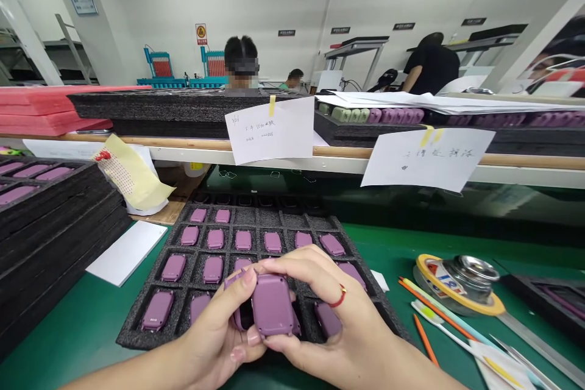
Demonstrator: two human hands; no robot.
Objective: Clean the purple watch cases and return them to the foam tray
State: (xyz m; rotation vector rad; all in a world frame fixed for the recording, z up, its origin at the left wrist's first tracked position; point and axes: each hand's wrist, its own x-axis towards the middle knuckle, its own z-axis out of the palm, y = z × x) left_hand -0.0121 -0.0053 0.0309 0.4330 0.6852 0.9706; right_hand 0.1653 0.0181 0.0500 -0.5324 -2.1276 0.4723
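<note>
Both hands meet above a black foam tray [183,285] whose compartments hold purple watch-shaped cases. Between the thumb and fingers of my right hand [333,311] is a purple case [273,306], its smooth face toward the camera. My left hand [223,317] is closed round another purple case [234,280] just behind and left of the first, mostly hidden by the fingers. The two cases overlap in view; whether they touch is unclear. A red string with a small bead circles my right wrist.
At right lie a yellow tape roll [425,274], a glass jar [470,277], a toothbrush [441,323] and an orange stick [425,340]. Stacked black foam trays [59,237] stand left, beside a white pad [128,253]. A shelf [338,161] crosses ahead; people are beyond.
</note>
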